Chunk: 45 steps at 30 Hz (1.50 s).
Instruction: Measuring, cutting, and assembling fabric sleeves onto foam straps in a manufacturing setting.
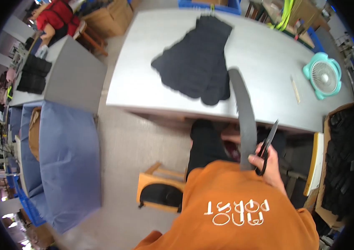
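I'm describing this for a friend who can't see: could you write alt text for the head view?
A person's right hand holds black-handled scissors and seems to pinch a long dark grey strip that reaches up over a white table. Overlapping black pieces lie there beside the strip's upper end, with a turquoise fan farther right.

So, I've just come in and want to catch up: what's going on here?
Someone in an orange sweatshirt has black-handled scissors in the right hand, blades pointing toward the white table. A long dark strip stretches from that hand up across the table's near edge; how firmly it is gripped is hard to tell. The left hand is out of view. Dark pieces, apparently fabric, lie fanned out on the table, with a turquoise fan toward its right end.
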{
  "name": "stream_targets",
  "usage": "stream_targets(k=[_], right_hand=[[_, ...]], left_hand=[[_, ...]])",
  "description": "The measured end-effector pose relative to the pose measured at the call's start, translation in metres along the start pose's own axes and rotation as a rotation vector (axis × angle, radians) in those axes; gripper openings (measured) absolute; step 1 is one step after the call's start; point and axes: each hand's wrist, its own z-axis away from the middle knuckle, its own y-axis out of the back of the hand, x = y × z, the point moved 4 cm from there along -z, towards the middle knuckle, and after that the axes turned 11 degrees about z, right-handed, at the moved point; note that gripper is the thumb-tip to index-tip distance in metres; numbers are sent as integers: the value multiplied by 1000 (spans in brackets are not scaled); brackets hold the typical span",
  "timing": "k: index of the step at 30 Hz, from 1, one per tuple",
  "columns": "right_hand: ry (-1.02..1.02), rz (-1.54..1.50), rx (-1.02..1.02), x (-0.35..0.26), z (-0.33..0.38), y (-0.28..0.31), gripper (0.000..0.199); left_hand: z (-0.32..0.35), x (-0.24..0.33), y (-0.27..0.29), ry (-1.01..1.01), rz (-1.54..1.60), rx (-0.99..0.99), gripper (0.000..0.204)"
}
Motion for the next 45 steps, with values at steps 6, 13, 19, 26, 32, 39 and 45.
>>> stream_targets(k=[6, 13, 19, 26, 32, 39, 45], right_hand=[[91, 12, -37, 8, 3, -2, 34], [39, -44, 47, 5, 1, 3, 37], [3, -34, 21, 4, -21, -3, 37], [15, 15, 20, -9, -38, -14, 37], [-19, -25, 41, -5, -47, -18, 37], [8, -5, 15, -17, -60, -25, 37], [3, -12, 23, -25, -54, -23, 37]], left_hand=[[-157, 139, -96, -279, 170, -117, 39], [-233, 217, -105, -370, 254, -109, 41], [-271, 241, -79, -349, 254, -77, 43], [-304, 260, -51, -302, 273, -50, 45], [-316, 250, -20, -222, 275, -33, 46], [-327, 263, 10, -173, 272, -31, 48], [-329, 285, 31, -159, 250, -51, 50]])
